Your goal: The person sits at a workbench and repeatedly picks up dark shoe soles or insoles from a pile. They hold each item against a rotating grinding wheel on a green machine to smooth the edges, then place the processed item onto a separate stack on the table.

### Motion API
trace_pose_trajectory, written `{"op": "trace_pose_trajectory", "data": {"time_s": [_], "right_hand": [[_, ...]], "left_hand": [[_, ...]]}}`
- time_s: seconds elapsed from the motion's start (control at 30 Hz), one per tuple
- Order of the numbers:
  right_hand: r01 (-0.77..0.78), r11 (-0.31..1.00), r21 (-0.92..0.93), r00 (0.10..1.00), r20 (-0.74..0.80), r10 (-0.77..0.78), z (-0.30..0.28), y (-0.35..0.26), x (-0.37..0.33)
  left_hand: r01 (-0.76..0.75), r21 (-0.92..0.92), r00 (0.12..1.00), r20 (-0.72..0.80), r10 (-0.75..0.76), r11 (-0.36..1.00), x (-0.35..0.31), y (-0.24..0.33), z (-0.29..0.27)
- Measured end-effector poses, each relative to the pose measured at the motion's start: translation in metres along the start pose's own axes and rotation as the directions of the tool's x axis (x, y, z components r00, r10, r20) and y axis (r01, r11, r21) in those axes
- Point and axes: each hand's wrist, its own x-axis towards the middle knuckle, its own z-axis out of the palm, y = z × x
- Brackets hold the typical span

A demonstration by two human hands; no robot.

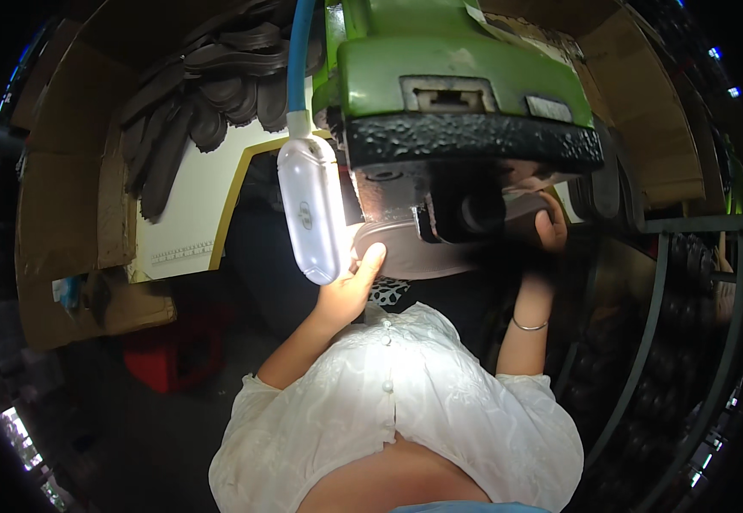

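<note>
Both my hands hold one dark grey-brown shoe sole (414,255) level beneath the head of a green machine (457,68). My left hand (352,282) grips its left end, thumb on top and the other fingers mostly hidden below. At the opposite end, my right hand (551,229) curls its fingers over the edge, partly in shadow. The machine's dark lower part (482,209) hides the middle of the sole. A lit white lamp (313,214) on a blue flexible neck hangs close beside my left hand.
Several dark soles (217,94) lie piled at the far left on a pale tabletop (187,192), walled by cardboard (72,205). More soles (602,184) stand right of the machine. A red stool (174,355) is low at left; a metal rack (654,325) stands at right.
</note>
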Motion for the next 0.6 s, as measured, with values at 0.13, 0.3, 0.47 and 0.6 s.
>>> {"op": "trace_pose_trajectory", "data": {"time_s": [0.13, 0.3, 0.47, 0.6], "right_hand": [[0.119, 0.985, 0.122, 0.991, -0.082, -0.11, 0.065, 0.014, 0.004], [0.149, 0.983, 0.109, 0.976, -0.177, -0.128, 0.11, 0.048, -0.025], [0.136, 0.99, 0.034, 0.991, -0.012, -0.136, 0.123, 0.07, -0.048], [0.025, 0.985, -0.169, 0.964, 0.265, 0.021, 0.124, 0.056, -0.044]], "left_hand": [[0.073, 0.146, 0.994, -0.093, -0.06, 0.987, -0.008, -0.003, -0.029], [-0.074, 0.262, 0.973, -0.193, 0.128, 0.962, -0.008, 0.015, -0.059], [0.03, 0.23, 0.966, -0.255, 0.031, 0.973, -0.009, 0.017, -0.098], [0.198, 0.307, 0.964, -0.234, -0.128, 0.931, -0.011, 0.008, -0.116]]}}
